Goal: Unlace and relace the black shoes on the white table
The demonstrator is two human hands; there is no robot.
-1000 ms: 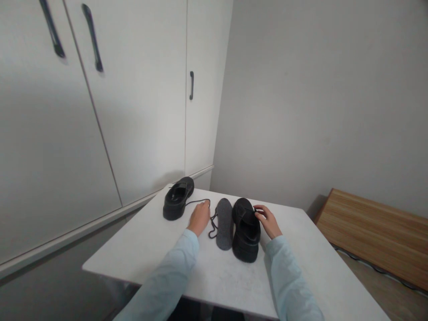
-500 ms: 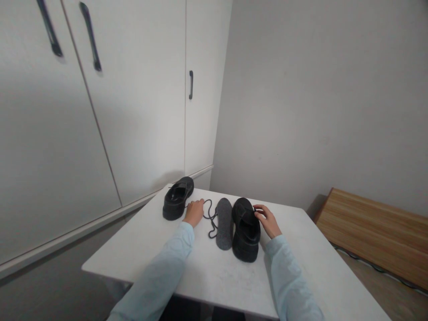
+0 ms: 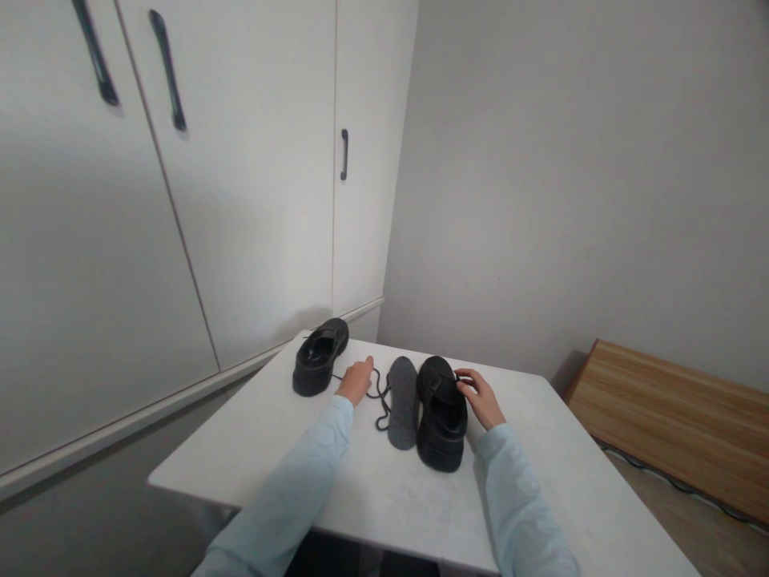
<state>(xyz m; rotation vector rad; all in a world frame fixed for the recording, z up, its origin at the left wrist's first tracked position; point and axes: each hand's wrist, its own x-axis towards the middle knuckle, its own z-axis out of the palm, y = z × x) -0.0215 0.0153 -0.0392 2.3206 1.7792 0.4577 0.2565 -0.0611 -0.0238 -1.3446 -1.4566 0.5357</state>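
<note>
A thin black shoelace point(image 3: 383, 393) lies in loose curves on the white table, left of a grey insole point(image 3: 402, 403). My left hand point(image 3: 356, 380) is closed over the lace, which shows on either side of it; the fingertips are partly hidden. Just right of the insole stands a black shoe point(image 3: 441, 449), toe pointing away from me. My right hand point(image 3: 481, 398) pinches the right side of its upper near the lacing flaps. What exactly lies between those fingertips is too small to make out. A second black shoe point(image 3: 313, 379) stands at the table's far left.
The white table point(image 3: 252, 449) has its far edge near a grey wall point(image 3: 541, 200). White cabinets point(image 3: 258, 200) with dark handles rise behind its left side. On the right, beyond the table, is a wooden-topped piece of furniture point(image 3: 666, 417).
My left hand has shifted slightly right along the lace, toward the insole. The lace's curves have moved a little. My right hand and both shoes look unmoved.
</note>
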